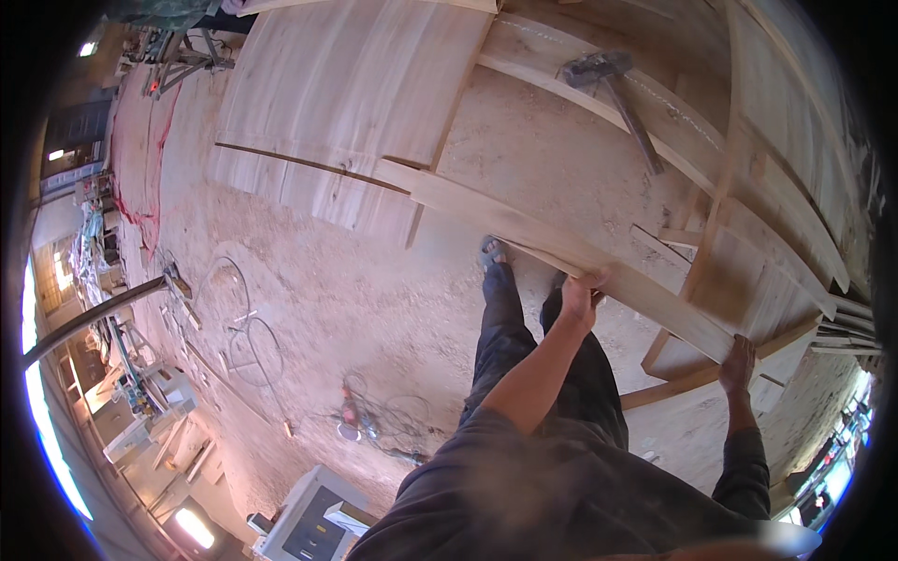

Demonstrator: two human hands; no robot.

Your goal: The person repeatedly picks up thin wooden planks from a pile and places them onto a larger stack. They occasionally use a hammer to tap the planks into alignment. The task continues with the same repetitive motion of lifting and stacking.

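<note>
A long pale wooden board slants across in front of me, its far left end reaching a joined wooden panel. Around its near edge, partway along, my left hand is closed. My right hand grips the board's right end. Beyond the board, a hammer with a heavy dark head rests on another plank, its handle pointing back toward me. A narrow gap runs through the panel near its closer edge. The fingers under the board are partly hidden.
Upright wooden panels and frame pieces stand at the right. On the dusty floor lie a red power tool with tangled cable and a looped wire. A grey box-shaped machine sits at lower left. My feet are below the board.
</note>
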